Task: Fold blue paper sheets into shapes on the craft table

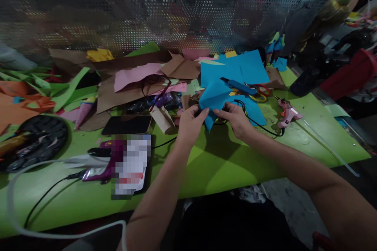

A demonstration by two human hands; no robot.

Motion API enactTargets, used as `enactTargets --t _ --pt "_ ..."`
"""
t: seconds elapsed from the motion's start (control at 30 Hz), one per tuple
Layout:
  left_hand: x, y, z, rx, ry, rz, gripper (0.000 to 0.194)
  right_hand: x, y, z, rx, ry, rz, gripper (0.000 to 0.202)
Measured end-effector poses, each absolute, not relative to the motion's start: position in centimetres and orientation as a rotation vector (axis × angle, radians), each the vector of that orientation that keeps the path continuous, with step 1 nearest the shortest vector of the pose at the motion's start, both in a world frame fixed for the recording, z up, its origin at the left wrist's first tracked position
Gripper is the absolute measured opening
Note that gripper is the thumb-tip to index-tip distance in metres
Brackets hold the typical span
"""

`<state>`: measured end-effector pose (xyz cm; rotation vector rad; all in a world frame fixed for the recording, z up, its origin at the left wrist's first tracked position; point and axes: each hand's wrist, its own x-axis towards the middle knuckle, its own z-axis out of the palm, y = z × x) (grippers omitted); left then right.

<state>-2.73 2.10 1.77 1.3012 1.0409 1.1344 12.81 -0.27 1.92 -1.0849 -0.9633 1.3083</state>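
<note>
A piece of blue paper [215,93] is pinched between my two hands above the green table, its lower corner hanging down in a point. My left hand [188,123] has thumb and fingers closed on its left edge. On the other edge my right hand [237,119] grips it the same way, thumb and fingers together. Larger blue sheets [250,66] lie just behind. Close by rest a blue-handled tool [240,86], which looks like a cutter, and scissors with red and yellow handles [260,92].
A pink glue gun [288,113] lies at right, its cord running toward my hands. To the left are a black phone [126,125], a phone with a blurred screen [132,164], a cardboard tube [162,119] and a black round tray [44,141]. Behind stands perforated metal [176,15].
</note>
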Motion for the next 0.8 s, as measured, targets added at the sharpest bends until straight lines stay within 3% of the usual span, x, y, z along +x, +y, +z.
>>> enactTargets --t 0.8 --pt "-2.63 1.94 1.82 1.172 1.026 1.217 0.03 12.92 -0.54 1.9 -1.109 -0.994 1.254 0.036"
